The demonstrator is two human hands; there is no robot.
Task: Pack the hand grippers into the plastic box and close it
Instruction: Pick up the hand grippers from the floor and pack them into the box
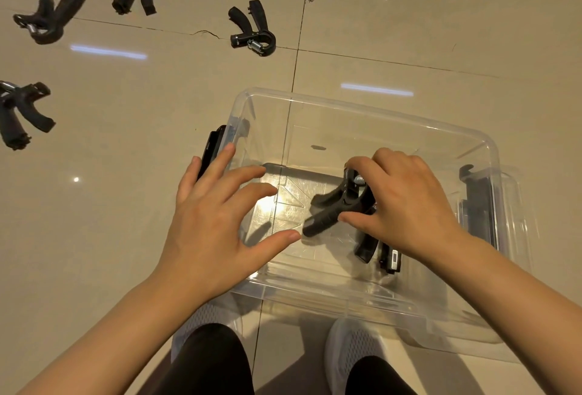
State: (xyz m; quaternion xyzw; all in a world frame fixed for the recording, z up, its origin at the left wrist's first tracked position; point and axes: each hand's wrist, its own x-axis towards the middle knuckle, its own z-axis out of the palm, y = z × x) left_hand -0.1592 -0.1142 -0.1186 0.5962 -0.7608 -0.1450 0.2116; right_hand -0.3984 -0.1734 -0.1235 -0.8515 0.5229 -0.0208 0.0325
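Packing step underway: black spring-loaded hand gripper (pixel 338 205) being set down inside clear plastic box (pixel 362 111), pinched between right hand (pixel 406 202) thumb and fingertips. Left hand (pixel 217 221) spread, nothing held, hovering over box's left rim. Next move judged: gripper released, four black hand grippers on tiled floor (pixel 252 28) fetched.

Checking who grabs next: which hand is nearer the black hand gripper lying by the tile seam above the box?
Left. The left hand hovers over the clear plastic box's left rim, below that black hand gripper; the right hand is farther right, inside the box.
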